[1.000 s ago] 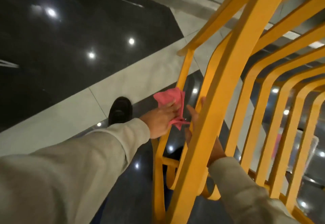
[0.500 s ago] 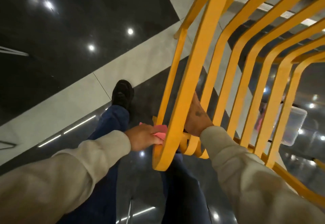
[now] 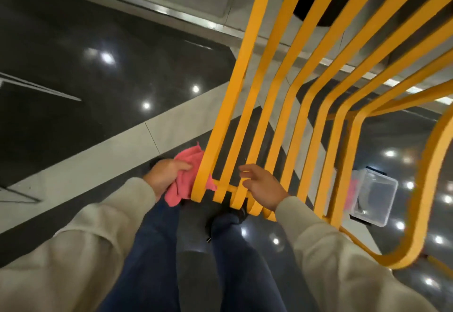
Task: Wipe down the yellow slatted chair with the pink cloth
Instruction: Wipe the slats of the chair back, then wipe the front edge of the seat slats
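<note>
Since the earlier frame, both hands have drawn nearer, to the near ends of the slats. At the leftmost slat's edge the left hand [image 3: 164,174] clutches the crumpled pink cloth [image 3: 186,176], pressed against the yellow slatted chair [image 3: 247,115]. Resting loosely open on the crossbar is the right hand [image 3: 263,188]. Glossy dark floor [image 3: 73,71] lies open to the left; a clear plastic tub [image 3: 373,200] sits right.

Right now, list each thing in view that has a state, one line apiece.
Pink cloth: bunched, gripped in the left hand, pressed against the outermost slat.
Left hand: closed on the cloth.
Right hand: open, fingers resting on the slats' lower ends.
Yellow slatted chair: tilted toward the person.
Clear plastic container: on the floor behind the slats, contents unclear.
</note>
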The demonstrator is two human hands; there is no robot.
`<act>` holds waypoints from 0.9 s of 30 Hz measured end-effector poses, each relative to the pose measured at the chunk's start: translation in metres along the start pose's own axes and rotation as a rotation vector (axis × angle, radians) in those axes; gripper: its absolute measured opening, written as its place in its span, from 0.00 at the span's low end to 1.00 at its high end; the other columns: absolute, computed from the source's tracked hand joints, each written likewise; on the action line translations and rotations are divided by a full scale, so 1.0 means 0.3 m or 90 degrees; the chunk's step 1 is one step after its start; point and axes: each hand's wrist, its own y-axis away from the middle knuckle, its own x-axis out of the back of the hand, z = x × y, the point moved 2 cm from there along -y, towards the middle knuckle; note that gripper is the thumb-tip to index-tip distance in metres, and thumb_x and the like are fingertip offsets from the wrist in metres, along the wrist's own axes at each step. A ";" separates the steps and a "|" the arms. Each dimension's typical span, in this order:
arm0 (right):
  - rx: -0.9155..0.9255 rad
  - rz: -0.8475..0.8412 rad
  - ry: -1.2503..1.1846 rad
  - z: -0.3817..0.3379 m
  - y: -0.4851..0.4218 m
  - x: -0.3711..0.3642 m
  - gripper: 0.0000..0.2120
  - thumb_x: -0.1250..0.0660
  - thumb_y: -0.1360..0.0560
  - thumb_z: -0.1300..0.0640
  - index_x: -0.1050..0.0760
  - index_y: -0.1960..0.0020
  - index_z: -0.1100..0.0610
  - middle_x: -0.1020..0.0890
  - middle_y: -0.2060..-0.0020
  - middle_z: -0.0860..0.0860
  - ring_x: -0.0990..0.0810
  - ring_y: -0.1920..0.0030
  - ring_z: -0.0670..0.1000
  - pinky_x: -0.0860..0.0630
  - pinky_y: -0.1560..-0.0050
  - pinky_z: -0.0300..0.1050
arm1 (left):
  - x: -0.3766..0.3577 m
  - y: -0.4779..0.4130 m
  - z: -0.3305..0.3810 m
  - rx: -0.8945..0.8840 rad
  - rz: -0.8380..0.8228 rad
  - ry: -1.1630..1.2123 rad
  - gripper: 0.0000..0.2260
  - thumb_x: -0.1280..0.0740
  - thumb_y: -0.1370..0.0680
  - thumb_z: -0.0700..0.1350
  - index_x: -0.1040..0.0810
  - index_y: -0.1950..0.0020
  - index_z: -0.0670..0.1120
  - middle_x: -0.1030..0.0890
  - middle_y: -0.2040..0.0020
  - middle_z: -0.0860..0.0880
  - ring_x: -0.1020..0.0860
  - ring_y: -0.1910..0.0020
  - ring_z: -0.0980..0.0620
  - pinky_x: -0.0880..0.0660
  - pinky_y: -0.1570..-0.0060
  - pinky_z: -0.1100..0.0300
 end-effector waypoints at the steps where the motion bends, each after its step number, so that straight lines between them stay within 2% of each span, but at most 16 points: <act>1: -0.003 0.005 -0.015 0.006 0.031 0.007 0.18 0.39 0.21 0.59 0.28 0.34 0.44 0.23 0.37 0.47 0.23 0.39 0.52 0.23 0.43 0.48 | -0.002 0.025 0.008 -0.011 0.039 0.026 0.11 0.28 0.32 0.48 0.19 0.54 0.43 0.16 0.53 0.41 0.19 0.49 0.41 0.26 0.38 0.42; 3: 0.001 0.013 -0.041 0.003 0.080 0.018 0.17 0.37 0.22 0.58 0.27 0.36 0.43 0.21 0.39 0.47 0.21 0.41 0.51 0.23 0.39 0.54 | 0.014 0.056 0.014 -0.048 0.114 0.046 0.21 0.30 0.40 0.56 0.19 0.53 0.45 0.16 0.51 0.40 0.19 0.49 0.40 0.25 0.41 0.40; 5: 0.027 0.023 -0.059 -0.021 0.121 0.015 0.17 0.35 0.23 0.57 0.26 0.37 0.42 0.20 0.41 0.44 0.21 0.41 0.49 0.25 0.36 0.56 | 0.035 0.086 0.010 -0.095 0.143 0.090 0.25 0.32 0.39 0.57 0.19 0.48 0.44 0.16 0.51 0.38 0.18 0.50 0.38 0.24 0.44 0.36; 7: 0.062 0.027 -0.085 -0.062 0.166 -0.003 0.18 0.34 0.24 0.56 0.26 0.37 0.41 0.20 0.42 0.42 0.22 0.40 0.48 0.26 0.35 0.55 | 0.024 0.203 0.055 -0.131 0.154 0.138 0.18 0.31 0.33 0.54 0.19 0.49 0.45 0.16 0.52 0.37 0.18 0.51 0.38 0.25 0.44 0.35; 9: 0.089 0.016 -0.136 -0.104 0.212 -0.036 0.17 0.33 0.23 0.58 0.25 0.37 0.43 0.19 0.43 0.44 0.21 0.39 0.48 0.24 0.37 0.52 | -0.002 0.286 0.076 -0.192 0.127 0.189 0.07 0.31 0.26 0.46 0.19 0.51 0.45 0.16 0.51 0.39 0.18 0.50 0.40 0.24 0.42 0.38; 10: 0.098 0.007 -0.173 -0.122 0.240 -0.056 0.16 0.33 0.22 0.58 0.25 0.37 0.45 0.19 0.44 0.46 0.20 0.40 0.49 0.22 0.39 0.50 | -0.018 0.317 0.074 -0.215 0.111 0.201 0.05 0.32 0.24 0.43 0.19 0.50 0.44 0.16 0.50 0.39 0.18 0.50 0.40 0.24 0.42 0.40; 12: 0.102 -0.012 -0.271 -0.148 0.304 -0.098 0.14 0.32 0.22 0.55 0.24 0.36 0.47 0.16 0.45 0.50 0.18 0.42 0.50 0.20 0.40 0.52 | -0.061 0.362 0.054 -0.246 0.079 0.218 0.05 0.33 0.23 0.41 0.19 0.50 0.42 0.16 0.51 0.38 0.18 0.50 0.40 0.23 0.44 0.41; 14: 0.077 -0.024 -0.393 -0.127 0.363 -0.145 0.15 0.31 0.22 0.50 0.24 0.37 0.49 0.16 0.44 0.52 0.16 0.45 0.53 0.20 0.41 0.57 | -0.117 0.407 0.015 -0.246 0.028 0.210 0.06 0.33 0.23 0.43 0.19 0.49 0.43 0.15 0.52 0.40 0.18 0.51 0.41 0.23 0.43 0.40; 17: 0.060 -0.009 -0.479 -0.030 0.424 -0.219 0.17 0.30 0.23 0.50 0.26 0.36 0.51 0.15 0.45 0.53 0.15 0.46 0.56 0.20 0.43 0.62 | -0.200 0.443 -0.109 -0.187 -0.045 0.213 0.10 0.34 0.22 0.45 0.20 0.46 0.42 0.17 0.49 0.36 0.18 0.50 0.41 0.25 0.41 0.38; 19: 0.051 0.046 -0.474 0.058 0.436 -0.258 0.18 0.28 0.24 0.54 0.27 0.36 0.53 0.14 0.46 0.54 0.15 0.47 0.56 0.18 0.48 0.59 | -0.252 0.445 -0.203 -0.148 -0.083 0.233 0.11 0.36 0.21 0.45 0.21 0.43 0.40 0.18 0.46 0.34 0.19 0.48 0.39 0.25 0.42 0.38; 21: 0.029 0.119 -0.450 0.158 0.420 -0.285 0.16 0.27 0.25 0.58 0.26 0.39 0.52 0.14 0.47 0.54 0.14 0.48 0.56 0.16 0.53 0.56 | -0.287 0.414 -0.293 -0.130 -0.093 0.199 0.11 0.37 0.20 0.47 0.20 0.44 0.42 0.18 0.48 0.36 0.18 0.48 0.39 0.22 0.48 0.39; 23: 0.006 0.191 -0.346 0.268 0.385 -0.294 0.14 0.27 0.26 0.59 0.25 0.44 0.47 0.15 0.48 0.51 0.15 0.49 0.53 0.17 0.50 0.56 | -0.296 0.351 -0.383 -0.124 -0.053 0.143 0.09 0.36 0.21 0.46 0.19 0.48 0.44 0.17 0.49 0.39 0.17 0.50 0.43 0.19 0.51 0.44; 25: 0.006 0.238 -0.193 0.348 0.337 -0.270 0.13 0.27 0.26 0.56 0.25 0.49 0.42 0.16 0.51 0.46 0.17 0.50 0.50 0.18 0.47 0.53 | -0.297 0.255 -0.465 -0.123 -0.014 0.078 0.07 0.36 0.21 0.46 0.19 0.49 0.49 0.17 0.46 0.46 0.19 0.46 0.48 0.21 0.45 0.47; 27: 0.041 0.252 -0.069 0.382 0.271 -0.216 0.13 0.27 0.27 0.55 0.25 0.49 0.40 0.18 0.53 0.45 0.19 0.51 0.51 0.20 0.50 0.48 | -0.303 0.144 -0.532 -0.126 0.009 -0.004 0.11 0.36 0.23 0.48 0.20 0.41 0.53 0.19 0.41 0.50 0.21 0.40 0.50 0.26 0.37 0.48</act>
